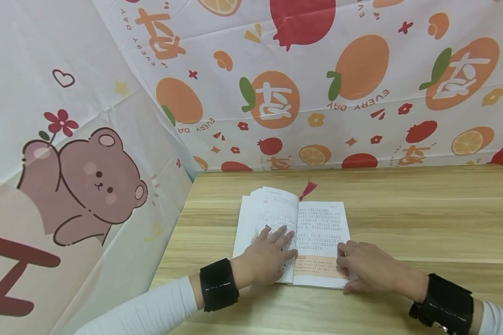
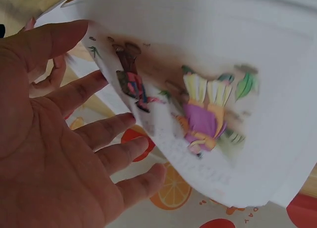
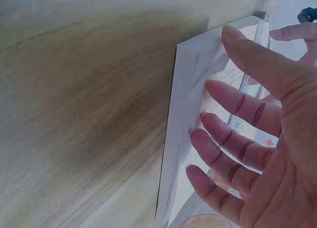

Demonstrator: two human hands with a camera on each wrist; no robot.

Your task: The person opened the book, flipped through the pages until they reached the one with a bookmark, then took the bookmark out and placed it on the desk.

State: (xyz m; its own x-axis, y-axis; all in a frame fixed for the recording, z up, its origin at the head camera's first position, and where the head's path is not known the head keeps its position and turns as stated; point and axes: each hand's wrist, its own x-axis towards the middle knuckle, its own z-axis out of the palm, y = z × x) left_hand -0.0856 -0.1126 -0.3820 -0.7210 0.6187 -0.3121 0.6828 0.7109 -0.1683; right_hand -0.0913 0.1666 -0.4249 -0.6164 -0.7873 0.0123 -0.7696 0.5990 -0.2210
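Note:
An open book [image 1: 322, 228] lies on the table, printed text on its right page and a tinted band across the lower part. My left hand [image 1: 265, 256] rests on the left page near the spine, its fingers extended and spread. In the left wrist view, those fingertips meet a page with a coloured drawing of figures [image 2: 203, 114]. At the book's lower right edge is my right hand [image 1: 373, 267], fingers lightly bent over the page margin and thumb at the bottom corner. The right wrist view shows its fingertips along the thick page block [image 3: 178, 104], fingers apart from the thumb.
A red tassel [image 1: 308, 190] sticks out past the top of the spine. The wood-grain table [image 1: 423, 218] reaches back to a fruit-print cloth [image 1: 310, 93]. On the left hangs a pale cloth with a bear [image 1: 96, 177]. Black bands [image 1: 219, 284] wrap both wrists.

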